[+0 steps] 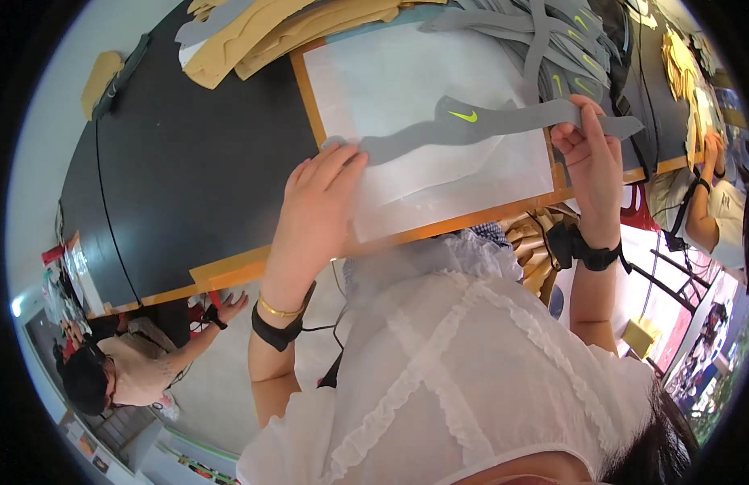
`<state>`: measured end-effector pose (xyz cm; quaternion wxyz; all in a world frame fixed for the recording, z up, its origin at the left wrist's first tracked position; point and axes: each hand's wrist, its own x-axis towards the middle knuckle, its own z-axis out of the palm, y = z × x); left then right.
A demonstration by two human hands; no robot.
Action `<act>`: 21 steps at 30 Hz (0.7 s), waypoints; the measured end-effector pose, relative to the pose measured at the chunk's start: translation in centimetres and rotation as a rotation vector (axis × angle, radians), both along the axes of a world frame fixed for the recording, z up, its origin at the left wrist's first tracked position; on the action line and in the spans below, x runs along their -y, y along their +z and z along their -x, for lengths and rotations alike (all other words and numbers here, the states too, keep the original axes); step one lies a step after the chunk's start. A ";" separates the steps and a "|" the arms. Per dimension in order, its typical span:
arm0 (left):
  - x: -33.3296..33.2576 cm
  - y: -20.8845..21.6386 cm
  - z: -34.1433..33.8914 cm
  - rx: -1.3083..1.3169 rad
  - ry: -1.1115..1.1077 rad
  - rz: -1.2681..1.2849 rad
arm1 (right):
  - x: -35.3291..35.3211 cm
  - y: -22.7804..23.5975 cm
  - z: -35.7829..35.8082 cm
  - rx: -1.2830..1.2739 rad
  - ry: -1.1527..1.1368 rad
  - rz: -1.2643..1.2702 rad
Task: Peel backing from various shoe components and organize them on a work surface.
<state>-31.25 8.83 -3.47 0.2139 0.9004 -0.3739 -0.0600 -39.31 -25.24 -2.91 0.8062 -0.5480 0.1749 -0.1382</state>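
Note:
A long wavy grey shoe-upper piece with a small curved yellow-green mark stretches across a white sheet on the table. My left hand has its fingers closed over the left end; its thumb is hidden. At the other end my right hand pinches the piece between thumb and fingers, and its pointed tip sticks out past them. A white curved shape lies just below the grey piece on the sheet.
Overlapping grey pieces are heaped behind the sheet. Tan pieces lie at the far left. Orange tape runs along the black table's near edge. Co-workers are at left and far right. Cables trail from my wristbands.

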 end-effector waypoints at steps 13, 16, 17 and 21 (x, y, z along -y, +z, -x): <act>2.2 3.2 2.5 -0.627 0.450 0.888 | -4.0 1.3 1.6 -0.039 0.238 -0.135; 0.4 2.6 2.9 -0.986 0.421 0.804 | -6.6 1.4 2.5 -0.143 0.250 0.008; -0.2 2.3 3.4 -1.061 0.456 0.768 | -6.9 1.2 2.6 -0.132 0.271 0.021; -2.1 0.9 4.8 -1.078 0.588 0.817 | -7.9 1.1 2.7 -0.189 0.295 0.107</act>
